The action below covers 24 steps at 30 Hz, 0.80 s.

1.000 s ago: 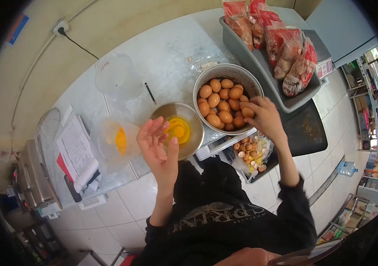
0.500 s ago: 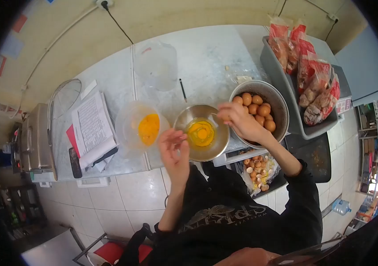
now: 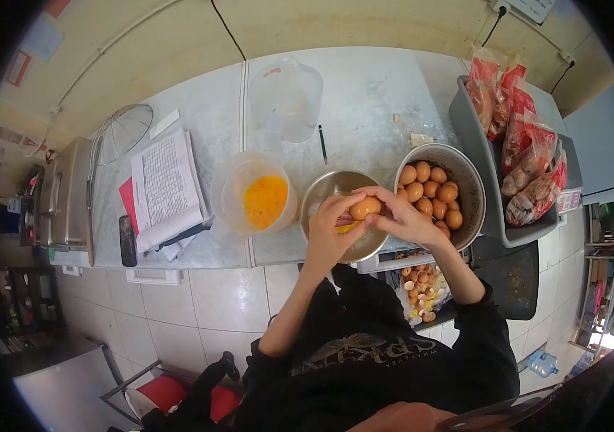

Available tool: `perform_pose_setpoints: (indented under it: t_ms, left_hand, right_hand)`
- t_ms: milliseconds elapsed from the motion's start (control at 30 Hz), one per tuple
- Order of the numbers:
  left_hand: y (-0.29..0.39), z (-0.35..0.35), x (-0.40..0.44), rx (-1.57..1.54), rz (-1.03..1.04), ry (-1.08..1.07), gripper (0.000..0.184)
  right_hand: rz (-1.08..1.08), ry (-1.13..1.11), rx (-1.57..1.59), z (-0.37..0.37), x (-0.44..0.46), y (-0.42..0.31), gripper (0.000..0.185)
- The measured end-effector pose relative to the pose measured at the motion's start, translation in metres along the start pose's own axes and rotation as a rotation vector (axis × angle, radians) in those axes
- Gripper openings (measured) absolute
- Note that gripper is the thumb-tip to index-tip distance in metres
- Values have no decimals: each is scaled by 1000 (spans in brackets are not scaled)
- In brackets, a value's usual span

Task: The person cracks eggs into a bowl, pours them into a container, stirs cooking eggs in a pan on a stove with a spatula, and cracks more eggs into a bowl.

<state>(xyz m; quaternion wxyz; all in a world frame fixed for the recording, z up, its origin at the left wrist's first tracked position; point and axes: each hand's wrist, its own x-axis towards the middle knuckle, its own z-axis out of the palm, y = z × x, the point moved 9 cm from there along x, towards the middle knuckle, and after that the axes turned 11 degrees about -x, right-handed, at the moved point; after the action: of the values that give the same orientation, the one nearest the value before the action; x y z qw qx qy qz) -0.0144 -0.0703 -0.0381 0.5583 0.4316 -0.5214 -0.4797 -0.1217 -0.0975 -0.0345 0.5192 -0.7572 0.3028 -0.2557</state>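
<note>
Between my two hands a brown egg (image 3: 366,208) is held above the steel bowl (image 3: 315,193). The fingers of my left hand (image 3: 330,229) close on its left side, and my right hand (image 3: 404,218) grips its right side. Some yellow yolk shows in the bowl beneath my fingers; the rest is hidden. Just right of the bowl stands a deep round pot (image 3: 473,189) with several brown eggs. On the left, a translucent container (image 3: 224,189) holds orange-yellow yolks (image 3: 264,202).
A grey tub (image 3: 490,205) with bagged meat (image 3: 535,173) stands at right. Below the pot is a bag of eggshells (image 3: 422,291). A pencil (image 3: 323,144), clear lid (image 3: 285,101), papers (image 3: 166,180), phone (image 3: 128,241) and wire strainer (image 3: 123,133) lie on the table.
My right hand has brought an egg from the pot to above the steel bowl. My left hand has closed on it too. The view has shifted, so the table's things appear elsewhere in frame.
</note>
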Motion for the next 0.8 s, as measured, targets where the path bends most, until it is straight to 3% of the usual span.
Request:
perform_pose_setpoints:
  t_ms: [33,100,200,333,367,400,467,567,633,667,700,733,800]
  left_hand:
    - [-3,-1,-2,15,-8,-22,39]
    - [-8,-5,-6,37,-32,5,40]
    - [-13,-16,-10,103,-20,56,42]
    - [-6,-23,-15,206,-2,43,41]
    - [-1,-22,-12,195,2,24,41]
    - [10,-14,-12,210,65,-72,42]
    - [33,4,-17,194,111,-219,44]
    - [97,2,-24,168,307,-121,44]
    - [115,-15,-32,122,443,-21,46]
    - [120,-29,-37,27,495,68,48]
    - [121,-35,-39,8,496,56,48]
    - [125,-49,-41,-40,502,116,50]
    - [132,-70,-45,-89,504,155,52]
  right_hand:
    - [5,-2,8,2,0,2,38]
    - [-97,41,-467,5,2,-9,45]
    - [-43,36,-503,9,5,-7,53]
    - [-38,84,-495,13,5,-2,52]
    - [-74,149,-351,11,7,-6,52]
    - [-103,224,-207,6,3,-10,52]
    - [-76,297,-228,-6,-16,-8,49]
    - [-210,510,-43,-37,-87,-35,52]
    - [-53,720,70,-58,-169,-26,60]
    - [86,894,67,-67,-221,-8,55]
    - [255,945,-131,-69,-263,13,61]
    - [261,963,-141,-61,-278,24,61]
    - [727,1125,-386,-43,-324,63,65]
